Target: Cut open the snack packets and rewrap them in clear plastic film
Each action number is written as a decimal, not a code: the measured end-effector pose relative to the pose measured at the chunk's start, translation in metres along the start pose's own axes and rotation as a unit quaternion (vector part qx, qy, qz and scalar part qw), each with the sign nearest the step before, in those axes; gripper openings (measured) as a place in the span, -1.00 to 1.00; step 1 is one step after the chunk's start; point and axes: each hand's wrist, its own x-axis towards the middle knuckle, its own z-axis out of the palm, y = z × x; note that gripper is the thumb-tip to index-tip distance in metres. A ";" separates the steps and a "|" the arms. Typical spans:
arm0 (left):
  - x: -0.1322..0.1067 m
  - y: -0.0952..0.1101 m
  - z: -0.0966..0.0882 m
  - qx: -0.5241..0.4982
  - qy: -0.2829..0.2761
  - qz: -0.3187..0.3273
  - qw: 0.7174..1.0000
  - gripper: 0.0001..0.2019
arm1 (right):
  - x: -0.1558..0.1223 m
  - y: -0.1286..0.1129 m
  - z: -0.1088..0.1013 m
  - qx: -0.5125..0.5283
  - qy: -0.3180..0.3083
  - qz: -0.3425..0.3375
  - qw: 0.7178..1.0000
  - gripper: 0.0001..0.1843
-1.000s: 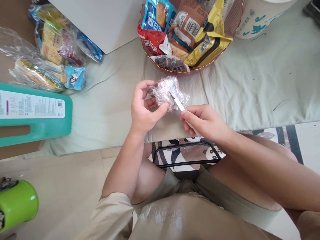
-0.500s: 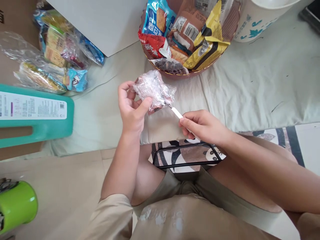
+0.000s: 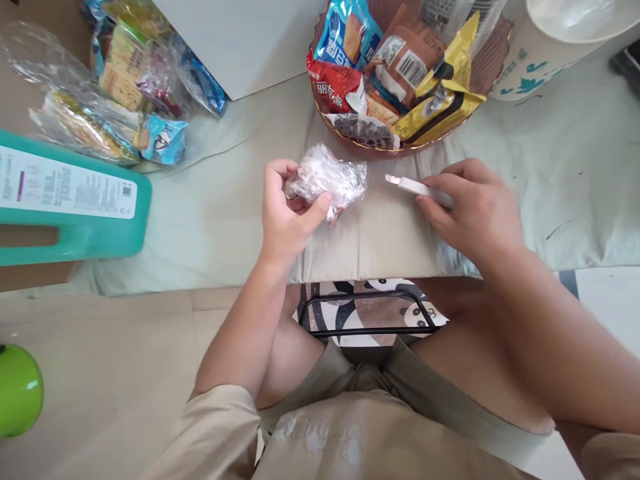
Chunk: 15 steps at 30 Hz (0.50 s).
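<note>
My left hand (image 3: 289,217) is closed around the lower left edge of a crumpled clear plastic-wrapped bundle (image 3: 333,177), thumb on its near side. Reddish-brown shows through the wrap, but its contents cannot be made out. To the right, my right hand (image 3: 483,210) grips a slim white-handled knife (image 3: 416,187) between thumb and fingers. Its tip points left toward the bundle, with a gap between them. Both hands are above the pale cloth (image 3: 240,220), in front of a bowl of packaged snacks.
The brownish gold-rimmed bowl (image 3: 495,83) holds several snack packets. Beside it stands a white paper cup (image 3: 543,63). Bagged snacks (image 3: 125,93), a white box (image 3: 225,43) and a teal jug (image 3: 110,233) are at left. A green bin (image 3: 20,393) is on the floor.
My right hand has drawn the knife away from the bundle, up and to the right, and turned palm down. My left hand still holds the bundle. The view has shifted slightly.
</note>
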 end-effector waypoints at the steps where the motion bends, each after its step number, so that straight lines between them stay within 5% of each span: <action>1: -0.003 0.002 0.002 0.009 -0.004 -0.001 1.000 -0.40 | 0.002 0.004 0.002 -0.013 0.003 -0.006 1.000 -0.78; 9: -0.004 -0.004 -0.011 0.139 -0.006 0.009 0.990 -0.48 | 0.016 0.025 0.004 -0.097 0.011 0.074 0.992 -0.73; 12: 0.002 -0.009 -0.020 0.119 -0.015 0.043 0.992 -0.30 | 0.015 0.025 0.002 -0.111 0.058 0.084 0.988 -0.68; 15: 0.004 -0.006 -0.021 0.096 -0.082 0.069 0.989 -0.14 | 0.010 0.016 0.001 -0.081 0.076 0.032 0.993 -0.71</action>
